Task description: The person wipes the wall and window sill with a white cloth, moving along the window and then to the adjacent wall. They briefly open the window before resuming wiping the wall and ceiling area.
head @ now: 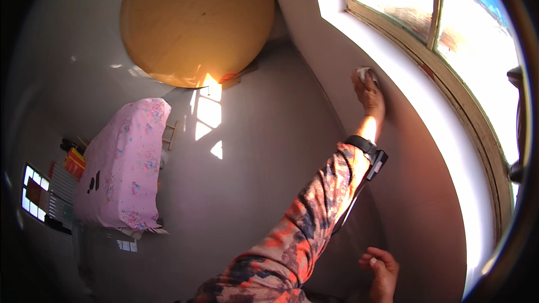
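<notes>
My left hand (370, 99) reaches up to the wall (414, 168) beneath the window and presses a crumpled white cloth (363, 73) flat against it. A patterned orange-and-dark sleeve (294, 223) covers that arm. Around its wrist is a black band (361, 144) with a small black device (377, 165) and a cable. Lower right, near the base of the same wall, my right hand (384, 275) has its fingers loosely curled and its thumb apart. I see nothing in it.
A wooden-framed window (436, 52) with a bright white sill (404, 86) runs along the right. A large round tan board (198, 21) leans at the far wall. At left stands a table under a pink floral cloth (139, 160), with a red-yellow box (75, 163) beyond.
</notes>
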`<action>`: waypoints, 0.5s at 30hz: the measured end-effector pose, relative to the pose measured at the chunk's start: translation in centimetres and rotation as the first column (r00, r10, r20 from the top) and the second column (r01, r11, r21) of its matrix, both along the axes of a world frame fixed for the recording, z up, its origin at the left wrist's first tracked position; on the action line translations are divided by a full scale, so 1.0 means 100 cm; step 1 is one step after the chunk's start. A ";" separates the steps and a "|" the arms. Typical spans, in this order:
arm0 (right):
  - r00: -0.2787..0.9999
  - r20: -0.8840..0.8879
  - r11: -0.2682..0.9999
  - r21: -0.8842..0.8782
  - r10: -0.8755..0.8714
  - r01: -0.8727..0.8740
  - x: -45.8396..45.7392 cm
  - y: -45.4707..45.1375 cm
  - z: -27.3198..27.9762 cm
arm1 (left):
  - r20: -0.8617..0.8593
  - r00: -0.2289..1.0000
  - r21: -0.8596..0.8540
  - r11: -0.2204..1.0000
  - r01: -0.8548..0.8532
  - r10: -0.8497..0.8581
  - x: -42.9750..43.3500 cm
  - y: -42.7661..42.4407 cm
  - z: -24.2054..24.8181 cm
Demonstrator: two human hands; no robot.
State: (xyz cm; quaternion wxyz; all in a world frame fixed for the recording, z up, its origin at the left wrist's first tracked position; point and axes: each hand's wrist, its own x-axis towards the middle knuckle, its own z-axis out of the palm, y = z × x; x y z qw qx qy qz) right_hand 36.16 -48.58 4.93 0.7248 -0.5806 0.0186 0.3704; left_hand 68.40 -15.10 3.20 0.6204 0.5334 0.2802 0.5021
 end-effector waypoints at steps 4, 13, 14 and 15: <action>0.997 0.018 0.995 -0.072 -0.075 0.076 0.003 0.007 -0.002 | -0.010 0.994 -0.074 0.991 0.111 -0.112 -0.020 -0.005 -0.022; 0.993 -0.078 0.989 -0.125 -0.094 0.084 -0.013 0.003 -0.013 | -0.158 0.958 -0.518 0.846 0.128 -0.241 -0.056 -0.024 -0.145; 0.991 -0.089 0.988 -0.123 -0.102 0.091 -0.015 0.004 -0.014 | -0.164 0.954 -0.499 0.855 0.140 -0.252 -0.060 -0.027 -0.164; 0.989 -0.100 0.988 -0.119 -0.108 0.096 -0.017 0.006 -0.014 | -0.182 0.946 -0.495 0.856 0.148 -0.269 -0.063 -0.029 -0.184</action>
